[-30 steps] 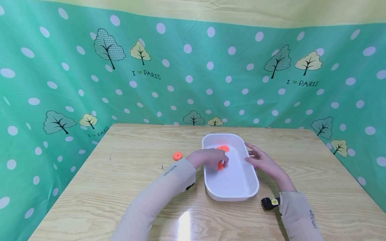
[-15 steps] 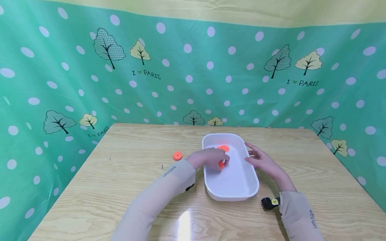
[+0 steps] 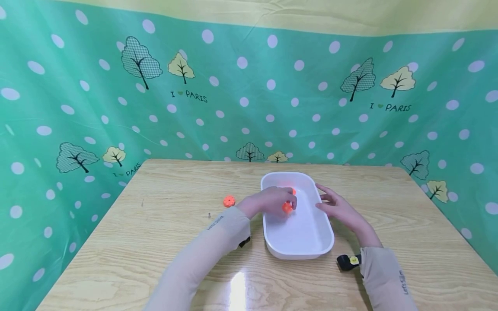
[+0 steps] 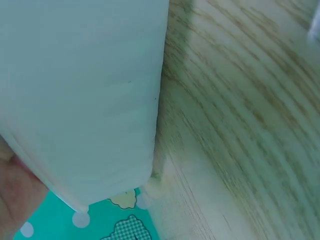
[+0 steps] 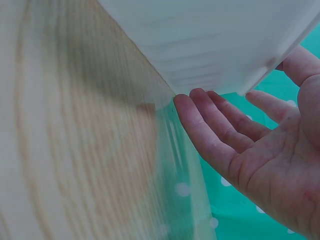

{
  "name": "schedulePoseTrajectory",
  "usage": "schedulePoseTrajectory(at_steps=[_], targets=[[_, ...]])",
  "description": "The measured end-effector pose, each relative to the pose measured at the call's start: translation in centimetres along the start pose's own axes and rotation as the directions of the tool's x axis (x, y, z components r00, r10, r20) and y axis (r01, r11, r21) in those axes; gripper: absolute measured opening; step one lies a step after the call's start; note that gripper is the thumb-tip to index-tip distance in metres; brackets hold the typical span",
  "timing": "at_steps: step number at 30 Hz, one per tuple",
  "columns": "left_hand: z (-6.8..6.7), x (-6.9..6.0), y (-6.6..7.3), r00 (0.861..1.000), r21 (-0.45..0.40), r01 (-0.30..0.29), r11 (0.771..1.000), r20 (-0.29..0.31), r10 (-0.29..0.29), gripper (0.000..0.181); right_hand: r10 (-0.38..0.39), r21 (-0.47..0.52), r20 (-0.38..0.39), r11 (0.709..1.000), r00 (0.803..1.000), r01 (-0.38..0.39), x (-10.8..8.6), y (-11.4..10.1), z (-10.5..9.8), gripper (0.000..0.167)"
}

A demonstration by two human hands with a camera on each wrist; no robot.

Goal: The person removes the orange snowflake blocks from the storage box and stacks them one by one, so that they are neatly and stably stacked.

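Head view only — orange piece [image 3: 287,208] in left hand [image 3: 275,200], within white tub [image 3: 301,235]

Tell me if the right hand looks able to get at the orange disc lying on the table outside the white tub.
Probably not directly: the right hand is at the right side of the white tub, and the tub and the left hand lie between it and the orange disc.
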State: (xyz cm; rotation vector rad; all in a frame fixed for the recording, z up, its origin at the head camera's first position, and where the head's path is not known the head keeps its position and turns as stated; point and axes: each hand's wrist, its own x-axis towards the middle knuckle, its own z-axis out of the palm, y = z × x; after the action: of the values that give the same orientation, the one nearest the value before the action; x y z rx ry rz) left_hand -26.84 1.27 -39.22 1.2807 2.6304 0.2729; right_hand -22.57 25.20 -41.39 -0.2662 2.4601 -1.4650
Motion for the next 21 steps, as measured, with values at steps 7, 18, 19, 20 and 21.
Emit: schedulePoseTrajectory(at_steps=[7,18,19,20,21], targets=[[-0.5,-0.4,-0.4,0.998,-0.042,-0.012,0.999,-0.056,0.009,0.028,0.006,-0.010,-0.002,1.000,1.000,-0.006,0.0,0.0,0.0,0.066],[-1.5,-1.9,-1.0,0.996,-0.103,-0.032,0.994,-0.092,0.023,0.029,0.001,-0.014,0.004,1.000,1.000,-0.001,0.0,0.1,0.0,0.067],[-1.6,-2.1,-1.1,0.995,-0.112,-0.030,0.993,-0.094,0.019,0.029,-0.001,-0.014,0.002,1.000,1.000,0.002,0.1,0.2,-0.1,0.067],[-1.7,-2.2,-1.3,0.995,-0.119,-0.028,0.992,-0.099,0.017,0.030,-0.003,-0.016,0.001,1.000,1.000,0.003,0.1,0.2,-0.1,0.067],[-1.7,-2.4,-1.4,0.995,-0.125,-0.026,0.992,-0.102,0.013,0.030,-0.004,-0.019,0.000,1.000,1.000,0.004,0.0,0.2,-0.1,0.067]])
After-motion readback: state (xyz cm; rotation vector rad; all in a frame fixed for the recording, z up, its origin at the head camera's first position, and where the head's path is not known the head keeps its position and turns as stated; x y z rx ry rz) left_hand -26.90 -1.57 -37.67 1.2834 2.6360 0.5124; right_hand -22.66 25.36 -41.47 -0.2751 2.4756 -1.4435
